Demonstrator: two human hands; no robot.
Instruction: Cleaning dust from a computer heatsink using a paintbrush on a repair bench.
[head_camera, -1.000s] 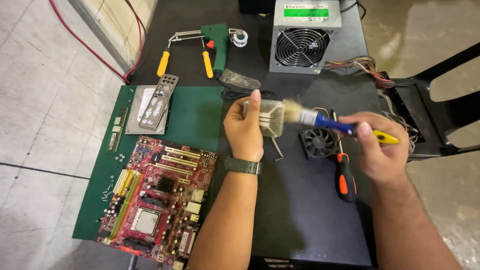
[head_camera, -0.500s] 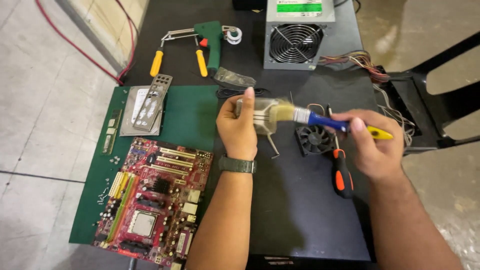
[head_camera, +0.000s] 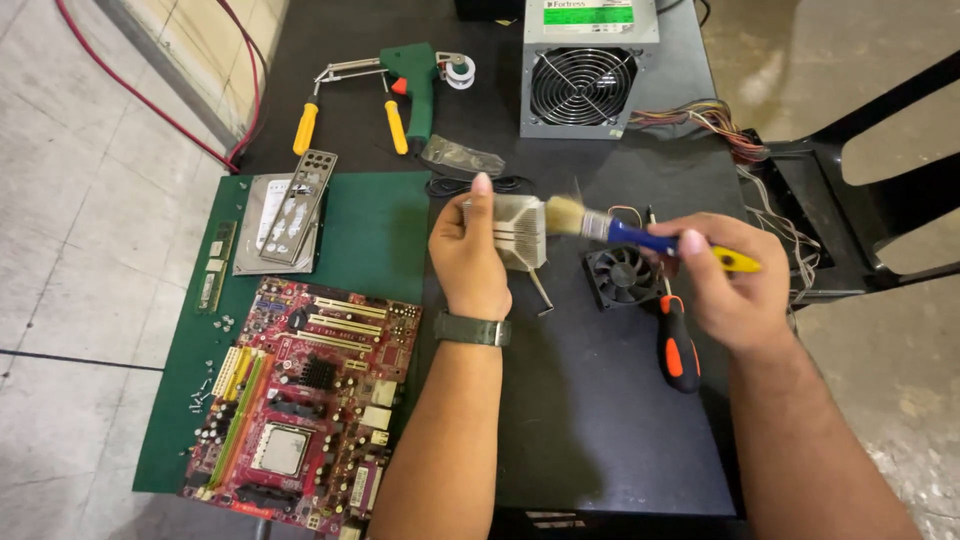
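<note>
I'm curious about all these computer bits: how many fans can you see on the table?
2. A small black fan lies loose on the dark table, below the brush in the right hand. A bigger one sits behind the round grille of the grey power supply. Others may be hidden.

My left hand (head_camera: 468, 255) covers the near side of the finned heatsink (head_camera: 520, 230). My right hand (head_camera: 730, 285) hides the brush (head_camera: 640, 238) handle's middle and the screwdriver (head_camera: 676, 340) shaft. At twelve o'clock the power supply (head_camera: 588, 70) is cut off by the edge; at six o'clock, the motherboard (head_camera: 300, 400) corner.
</note>
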